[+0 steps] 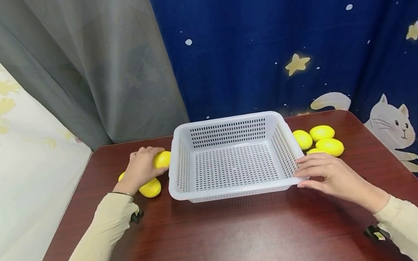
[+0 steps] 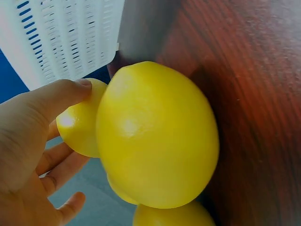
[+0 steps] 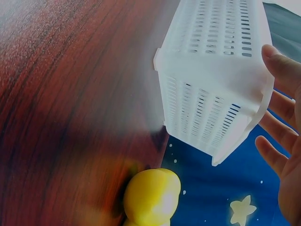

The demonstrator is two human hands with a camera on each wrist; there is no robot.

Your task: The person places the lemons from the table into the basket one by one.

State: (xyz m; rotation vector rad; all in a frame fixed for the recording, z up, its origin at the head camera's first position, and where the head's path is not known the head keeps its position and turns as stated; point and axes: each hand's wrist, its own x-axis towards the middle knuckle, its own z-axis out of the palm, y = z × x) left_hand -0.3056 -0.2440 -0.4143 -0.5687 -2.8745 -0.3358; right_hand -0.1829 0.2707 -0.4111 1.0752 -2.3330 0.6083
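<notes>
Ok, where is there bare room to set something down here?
The widest free patch is the table in front of the basket, between the sleeves. The basket's floor is also bare. It is crowded left of the basket, where the left grip holds a lemon beside others, and on the right, with four lemons near the right grip.

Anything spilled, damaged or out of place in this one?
No, nothing stands out. The white basket sits upright with no visible damage, and loose lemons lie on the table on both sides of it. The left hand pinches one lemon; the right hand holds the basket's near right corner.
</notes>
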